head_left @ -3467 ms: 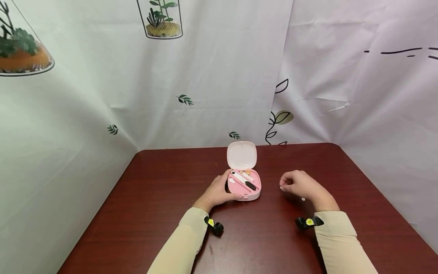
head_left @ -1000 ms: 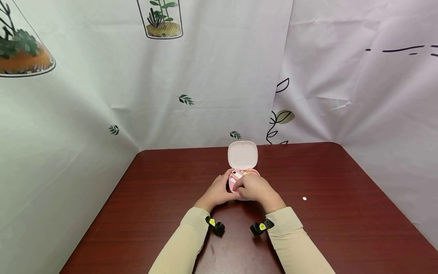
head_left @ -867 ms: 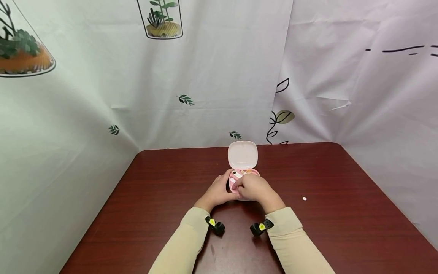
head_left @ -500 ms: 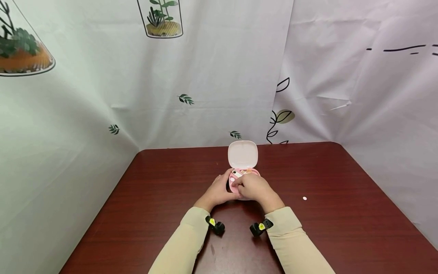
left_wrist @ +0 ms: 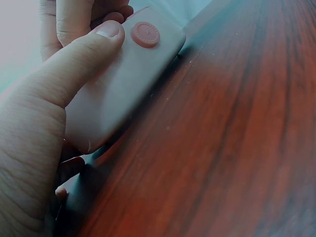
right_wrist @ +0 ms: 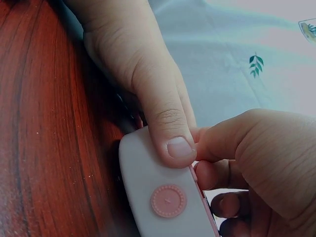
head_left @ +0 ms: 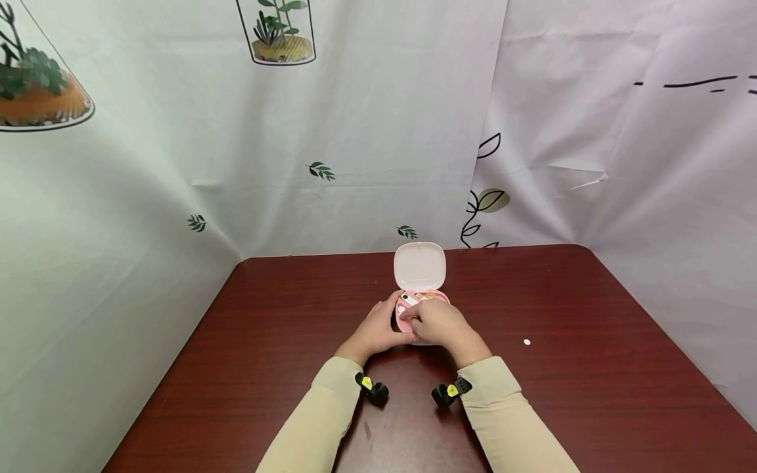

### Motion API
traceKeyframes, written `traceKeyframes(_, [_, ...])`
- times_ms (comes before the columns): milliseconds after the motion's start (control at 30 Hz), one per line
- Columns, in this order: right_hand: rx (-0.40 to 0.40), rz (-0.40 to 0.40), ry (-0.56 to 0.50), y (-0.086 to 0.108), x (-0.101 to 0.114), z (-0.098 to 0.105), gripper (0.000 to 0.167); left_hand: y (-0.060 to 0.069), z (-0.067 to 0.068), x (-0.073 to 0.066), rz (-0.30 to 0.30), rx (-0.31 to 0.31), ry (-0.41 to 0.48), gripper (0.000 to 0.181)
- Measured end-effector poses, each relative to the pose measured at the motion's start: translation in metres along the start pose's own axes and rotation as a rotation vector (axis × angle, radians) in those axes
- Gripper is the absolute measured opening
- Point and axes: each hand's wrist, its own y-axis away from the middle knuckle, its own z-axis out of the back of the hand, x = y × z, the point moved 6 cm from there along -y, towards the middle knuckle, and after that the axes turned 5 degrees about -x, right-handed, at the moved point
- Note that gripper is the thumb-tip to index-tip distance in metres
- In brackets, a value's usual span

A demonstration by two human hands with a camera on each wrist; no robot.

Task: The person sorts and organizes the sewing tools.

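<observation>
A small pink-and-white case (head_left: 405, 324) stands on the table with its white lid (head_left: 420, 266) raised at the back. My left hand (head_left: 376, 330) grips its left side, the thumb lying along the white front wall beside a ridged round pink button (left_wrist: 145, 34). Over the tray, my right hand (head_left: 442, 323) has its fingers bent down into the pink interior. What its fingertips touch or pinch is hidden. The tip of a white stick-like tool (head_left: 408, 299) and a small white piece (head_left: 401, 309) show past the fingers; much of the tray is covered.
A small white disc (head_left: 526, 341) lies on the reddish-brown wooden table (head_left: 591, 394), right of the case. Behind the table hangs a pale printed cloth (head_left: 355, 118). A black wrist camera is strapped at each sleeve cuff.
From beside the case on the right, my right hand has moved left over the tray, leaving the white disc uncovered. During the last second its fingertips shift only slightly. My left hand keeps its grip.
</observation>
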Motion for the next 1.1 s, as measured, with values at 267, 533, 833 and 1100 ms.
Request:
traceKeyframes(267, [0.000, 0.000, 0.010, -0.0003, 0.0000, -0.0008, 0.031, 0.0000, -0.0003, 0.0000, 0.003, 0.006, -0.008, 0.102])
traceKeyframes(533, [0.003, -0.007, 0.005, -0.0004, -0.0006, -0.0005, 0.031, -0.0002, 0.0001, -0.0012, -0.004, 0.008, -0.013, 0.103])
traceKeyframes(833, [-0.010, 0.008, 0.025, 0.0001, 0.0014, 0.0000, 0.031, -0.0005, 0.0005, -0.0027, -0.042, 0.000, -0.040, 0.101])
traceKeyframes(1100, [-0.026, 0.017, 0.043, 0.0000, 0.0026, 0.0002, 0.031, 0.0002, -0.0004, -0.0038, -0.080, 0.005, -0.083, 0.100])
